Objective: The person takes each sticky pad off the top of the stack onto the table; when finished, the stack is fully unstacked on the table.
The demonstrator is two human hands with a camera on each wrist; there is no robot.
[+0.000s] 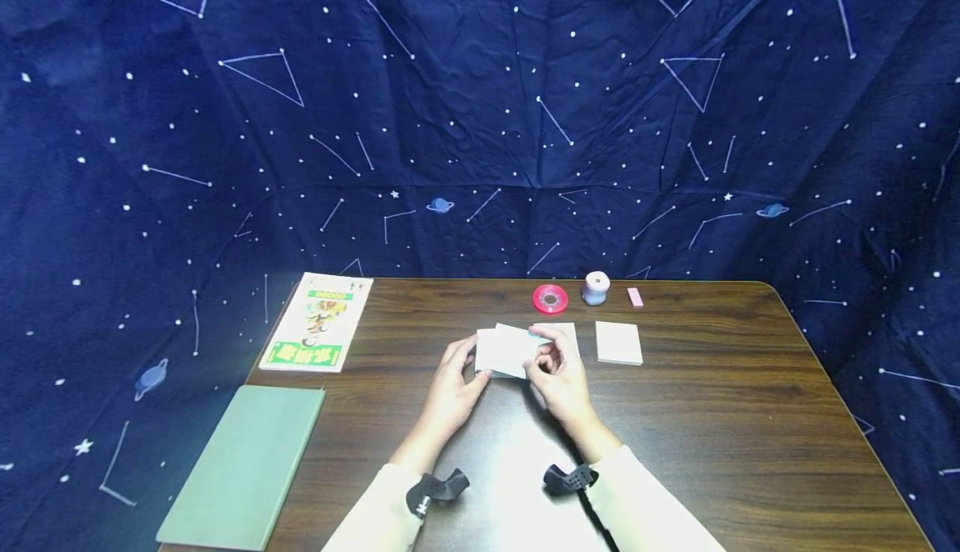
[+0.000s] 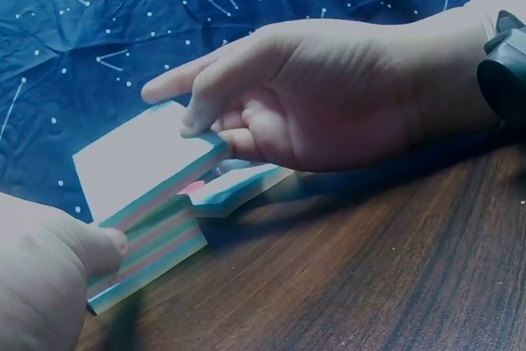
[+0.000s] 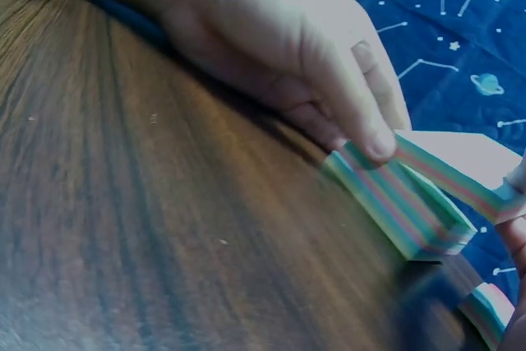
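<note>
Two square sticky-note pads with white tops and colour-striped edges lie between my hands, the upper one turned askew over the lower. My right hand (image 1: 562,381) pinches the upper pad (image 2: 144,162) at its right end, thumb on top. The lower pad (image 3: 403,203) is gripped at its left side by my left hand (image 1: 452,383), whose thumb presses its near edge. In the right wrist view the two pads stand slightly apart, like a wedge. Just behind my right hand lies a third pad (image 1: 566,333) on the table, partly hidden by that hand.
Another white pad (image 1: 618,343) lies to the right. Farther back are a pink-red ring (image 1: 550,298), a pale spool-like item (image 1: 596,289) and a small pink block (image 1: 635,297). At left lie a printed booklet (image 1: 318,323) and a green book (image 1: 243,464). A starry cloth (image 1: 480,118) hangs behind the table.
</note>
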